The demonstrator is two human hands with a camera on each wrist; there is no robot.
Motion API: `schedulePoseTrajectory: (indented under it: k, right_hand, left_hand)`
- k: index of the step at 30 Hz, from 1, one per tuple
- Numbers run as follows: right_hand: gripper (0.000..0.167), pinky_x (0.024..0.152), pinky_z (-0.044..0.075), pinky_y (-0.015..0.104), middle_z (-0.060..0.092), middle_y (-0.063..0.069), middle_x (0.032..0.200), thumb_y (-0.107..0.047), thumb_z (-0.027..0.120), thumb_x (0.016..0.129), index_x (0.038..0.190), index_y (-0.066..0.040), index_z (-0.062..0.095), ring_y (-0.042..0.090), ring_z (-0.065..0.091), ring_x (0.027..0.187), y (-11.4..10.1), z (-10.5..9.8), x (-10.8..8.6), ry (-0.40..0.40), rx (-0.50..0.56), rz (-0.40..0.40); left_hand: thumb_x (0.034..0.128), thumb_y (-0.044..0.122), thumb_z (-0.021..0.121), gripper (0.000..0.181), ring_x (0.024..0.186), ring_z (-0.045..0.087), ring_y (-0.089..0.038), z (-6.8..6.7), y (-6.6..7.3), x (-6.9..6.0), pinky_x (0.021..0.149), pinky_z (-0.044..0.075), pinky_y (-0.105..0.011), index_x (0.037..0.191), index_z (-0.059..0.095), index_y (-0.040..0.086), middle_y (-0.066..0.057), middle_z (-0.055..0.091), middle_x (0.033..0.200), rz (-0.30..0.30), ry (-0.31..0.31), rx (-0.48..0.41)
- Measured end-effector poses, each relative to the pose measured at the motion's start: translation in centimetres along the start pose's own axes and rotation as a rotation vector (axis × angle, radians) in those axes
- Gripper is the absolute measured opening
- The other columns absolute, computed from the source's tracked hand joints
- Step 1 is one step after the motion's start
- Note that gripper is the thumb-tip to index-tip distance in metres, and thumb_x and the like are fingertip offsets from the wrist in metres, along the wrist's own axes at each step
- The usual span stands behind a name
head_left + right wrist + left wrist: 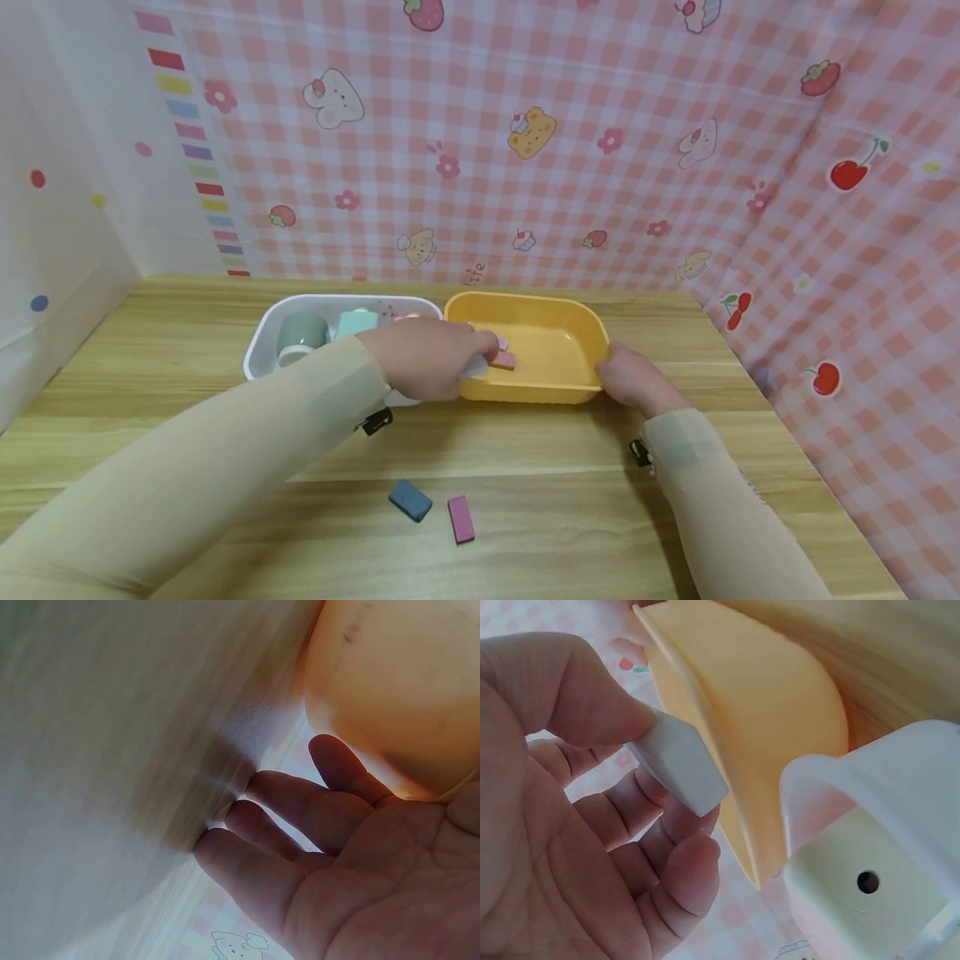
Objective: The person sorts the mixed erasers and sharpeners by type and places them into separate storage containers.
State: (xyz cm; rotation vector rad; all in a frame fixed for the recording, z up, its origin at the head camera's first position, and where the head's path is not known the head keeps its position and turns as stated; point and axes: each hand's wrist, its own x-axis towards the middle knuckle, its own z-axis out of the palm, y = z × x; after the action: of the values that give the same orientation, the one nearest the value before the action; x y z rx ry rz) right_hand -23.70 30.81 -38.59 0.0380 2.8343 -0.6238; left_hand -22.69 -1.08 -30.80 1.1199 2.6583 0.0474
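My left hand [431, 358] is over the left end of a yellow plastic bin [551, 393]. Between its thumb and fingers it pinches a small white rectangular block [679, 761], held just above the bin's rim. Inside the bin lie pink blocks [504, 360], partly covered by the hand. At the bin's right end, my right hand [637, 379] grips the rim; its thumb is mostly hidden. The right wrist view shows its lower fingertips [217, 844] down on the table and another finger beside the bin's outer wall.
A white bin [258, 333] stands left of the yellow one. It holds a grey-green cup [302, 332], a mint-coloured item [357, 322] and other things behind my arm. On the wooden table [555, 508] nearer me lie a dark blue-grey block [410, 500] and a magenta block [461, 520].
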Motion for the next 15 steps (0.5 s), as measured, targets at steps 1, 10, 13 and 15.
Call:
schedulePoseTrajectory:
  k: [1,10,13,15]
  right_hand:
    - [0.055,0.108,0.045,0.057,0.059,0.03,0.129,-0.017,0.037,0.1,0.144,0.016,0.044,0.037,0.055,0.111,0.0,0.0,0.0,-0.001,0.002,0.002]
    - [0.058,0.109,0.044,0.057,0.058,0.03,0.131,-0.017,0.036,0.099,0.147,0.016,0.041,0.038,0.054,0.113,0.0,0.0,0.0,-0.004,0.002,0.017]
    - [0.059,0.112,0.043,0.058,0.057,0.031,0.134,-0.017,0.036,0.099,0.148,0.016,0.039,0.038,0.054,0.115,0.0,-0.1,0.0,-0.008,0.001,0.019]
    - [0.06,0.112,0.042,0.058,0.057,0.031,0.135,-0.017,0.036,0.099,0.149,0.017,0.038,0.038,0.054,0.116,0.0,-0.1,0.0,-0.012,0.0,0.019]
  left_hand:
    - [0.0969,0.019,0.069,0.056,0.096,0.066,-0.013,-0.1,-0.1,0.2,0.093,0.057,-0.037,0.149,0.051,0.03,0.005,0.069,0.133,-0.006,-0.002,0.0]
    - [0.0962,0.014,0.067,0.053,0.088,0.067,-0.018,-0.7,-0.3,1.7,0.072,0.056,-0.03,0.144,0.052,0.031,0.007,0.065,0.12,-0.041,-0.029,-0.073]
    - [0.0973,0.009,0.063,0.052,0.088,0.068,-0.021,-0.7,-0.4,2.2,0.062,0.057,-0.031,0.143,0.053,0.032,0.005,0.064,0.124,-0.06,-0.034,-0.11]
    - [0.0978,0.008,0.062,0.052,0.091,0.067,-0.021,-0.7,-0.4,2.5,0.062,0.057,-0.031,0.143,0.053,0.032,0.005,0.064,0.127,-0.06,-0.027,-0.112]
